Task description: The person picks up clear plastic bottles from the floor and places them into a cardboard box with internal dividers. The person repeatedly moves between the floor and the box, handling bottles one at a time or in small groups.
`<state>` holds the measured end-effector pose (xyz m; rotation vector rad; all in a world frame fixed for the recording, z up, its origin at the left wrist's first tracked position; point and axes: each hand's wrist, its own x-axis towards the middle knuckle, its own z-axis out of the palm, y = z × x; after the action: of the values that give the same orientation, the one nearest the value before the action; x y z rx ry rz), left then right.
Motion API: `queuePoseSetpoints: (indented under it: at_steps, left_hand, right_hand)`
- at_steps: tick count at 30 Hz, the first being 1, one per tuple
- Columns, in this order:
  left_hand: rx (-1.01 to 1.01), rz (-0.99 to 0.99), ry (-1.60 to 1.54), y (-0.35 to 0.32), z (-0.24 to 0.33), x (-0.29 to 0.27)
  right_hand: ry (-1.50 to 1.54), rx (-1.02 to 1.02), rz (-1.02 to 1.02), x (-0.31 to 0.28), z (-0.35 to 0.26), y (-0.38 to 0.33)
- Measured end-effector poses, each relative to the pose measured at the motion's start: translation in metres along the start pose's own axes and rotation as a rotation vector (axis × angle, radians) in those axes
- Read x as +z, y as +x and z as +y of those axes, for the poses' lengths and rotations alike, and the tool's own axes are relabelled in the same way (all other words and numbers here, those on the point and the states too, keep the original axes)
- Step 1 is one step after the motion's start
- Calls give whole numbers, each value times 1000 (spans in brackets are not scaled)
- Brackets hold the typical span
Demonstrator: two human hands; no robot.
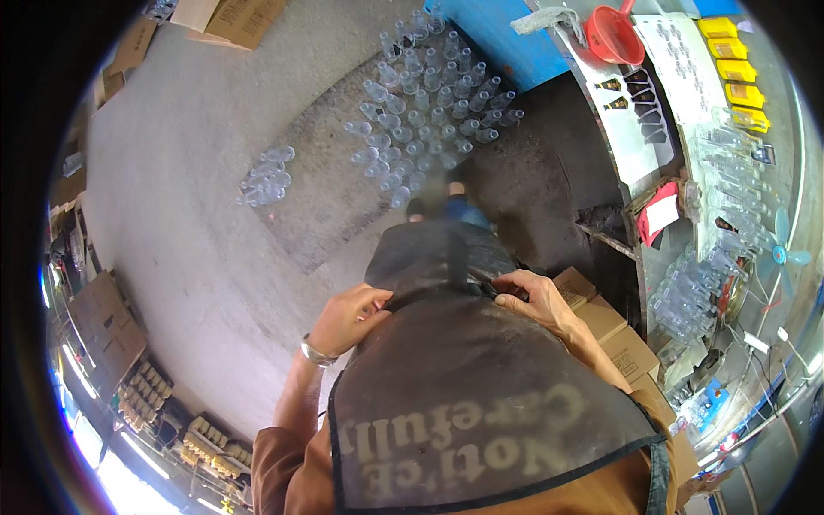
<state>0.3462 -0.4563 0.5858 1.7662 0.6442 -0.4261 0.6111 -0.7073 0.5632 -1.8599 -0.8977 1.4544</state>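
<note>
A dark brown apron with faded lettering covers my front. At its left side my left hand, a silver watch on the wrist, has curled fingers with the tips against the apron's edge at waist height. My right hand pinches the apron at the right of the waist, beside a dark strap. Folds gather in the apron between the two hands. Part of the left fingertips is hidden in the apron's fold.
Many glass bottles stand on the floor ahead, and a smaller group lies to the left. Along the right runs a workbench with a red plastic scoop, yellow bins and more bottles. Cardboard boxes sit below it.
</note>
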Motion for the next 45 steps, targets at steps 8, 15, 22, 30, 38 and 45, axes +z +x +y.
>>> queuePoseSetpoints:
  at_steps: [8,15,22,30,38,45]
  left_hand:
    - [121,-32,55,-4,5,3]
    - [191,-116,25,27,-8,-8]
    - [-378,-407,-413,66,-82,21]
    - [-99,-481,74,130,-183,46]
    - [-232,-449,-102,160,-135,67]
    - [-48,-242,368,207,-59,102]
  right_hand:
    - [-10,-52,113,35,2,-8]
    - [400,171,434,46,16,-50]
    - [528,587,575,97,106,-113]
    - [507,705,488,170,157,-70]
    - [176,812,892,161,187,-84]
    - [334,810,778,100,244,-93]
